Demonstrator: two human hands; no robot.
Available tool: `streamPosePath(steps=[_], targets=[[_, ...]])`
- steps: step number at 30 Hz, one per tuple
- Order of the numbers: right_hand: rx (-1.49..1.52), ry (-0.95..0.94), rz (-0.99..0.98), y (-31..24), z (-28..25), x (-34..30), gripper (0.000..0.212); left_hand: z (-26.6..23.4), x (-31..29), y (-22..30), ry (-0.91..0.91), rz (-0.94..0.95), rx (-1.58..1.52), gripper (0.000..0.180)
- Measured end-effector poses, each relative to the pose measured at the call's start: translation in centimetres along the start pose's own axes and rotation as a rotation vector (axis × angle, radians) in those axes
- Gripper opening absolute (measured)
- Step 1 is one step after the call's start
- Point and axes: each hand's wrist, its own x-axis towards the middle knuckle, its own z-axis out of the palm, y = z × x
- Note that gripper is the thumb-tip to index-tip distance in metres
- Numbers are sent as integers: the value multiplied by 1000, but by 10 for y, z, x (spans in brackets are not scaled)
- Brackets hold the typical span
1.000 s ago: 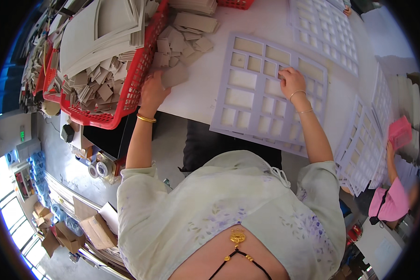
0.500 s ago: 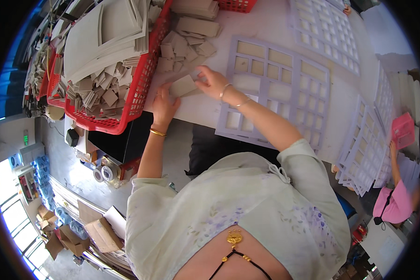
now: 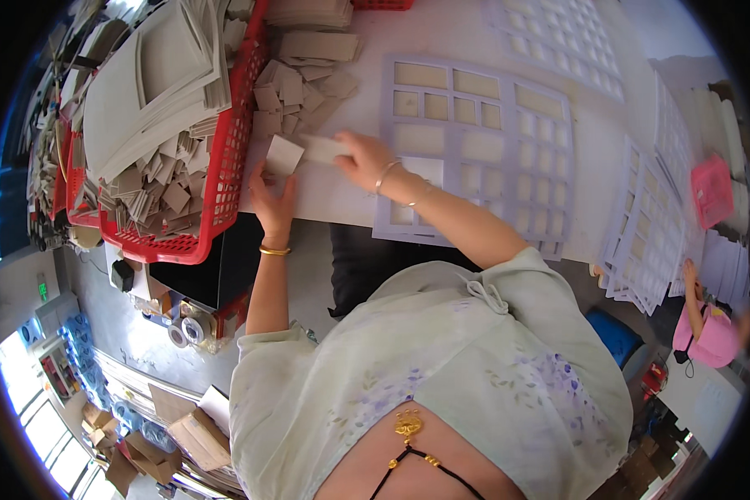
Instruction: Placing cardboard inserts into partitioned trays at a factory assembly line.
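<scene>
At the near edge of the white table, my left hand holds up a small square grey cardboard piece between thumb and fingers. To its right, my right hand is closed on the end of a longer cardboard strip, smeared by motion. The strip's left end reaches close behind the square piece; whether they touch I cannot tell. Just beyond both hands lies a loose pile of small cardboard pieces. Right of my right hand rests a pale lilac frame sheet with rectangular openings.
A red plastic basket heaped with cardboard pieces stands at the left. Stacked larger cards lie at the back. More lilac frame sheets lie at the right, near a co-worker in pink and a pink basket.
My left hand has raised a square piece upright. My right hand has moved slightly left with a strip. The view has shifted a little, and the co-worker's hand has left the pink basket.
</scene>
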Motion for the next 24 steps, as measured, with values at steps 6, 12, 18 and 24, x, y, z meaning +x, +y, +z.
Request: streamPosePath(steps=[6,12,18,24], targets=[[252,272,260,81,-84,-35,30,12,9,75,-440,312,-111,58],[245,382,364,107,-135,-69,23,43,2,132,-651,549,19,55],[274,421,384,116,-133,-85,23,59,7,149,-642,653,178,51],[277,375,378,105,-127,-74,25,61,11,155,-688,632,267,51]])
